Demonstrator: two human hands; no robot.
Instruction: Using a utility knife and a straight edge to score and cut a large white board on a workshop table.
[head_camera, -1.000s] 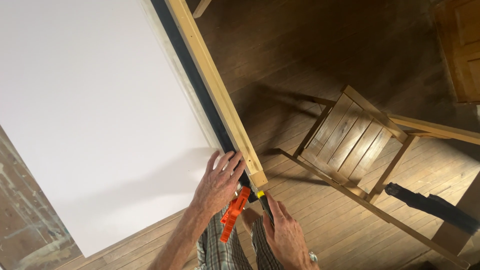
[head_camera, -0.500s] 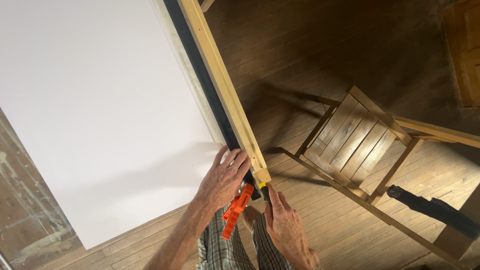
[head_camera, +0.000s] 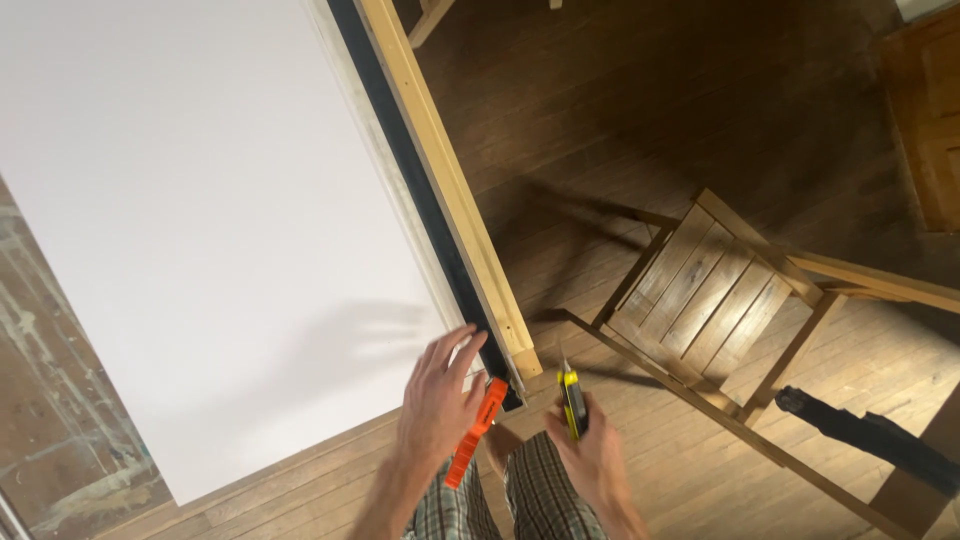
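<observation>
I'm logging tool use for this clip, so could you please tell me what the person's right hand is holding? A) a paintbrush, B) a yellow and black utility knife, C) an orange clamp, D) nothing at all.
B: the right hand grips a yellow and black utility knife, blade end pointing up toward the end of the wooden batten; the orange clamp sits by the left hand.

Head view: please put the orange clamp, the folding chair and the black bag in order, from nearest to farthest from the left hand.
From the left hand:
1. Orange clamp, right beside the hand, at the corner of the white board.
2. Folding chair, further to the right on the wooden floor.
3. Black bag, at the far right edge.
</observation>
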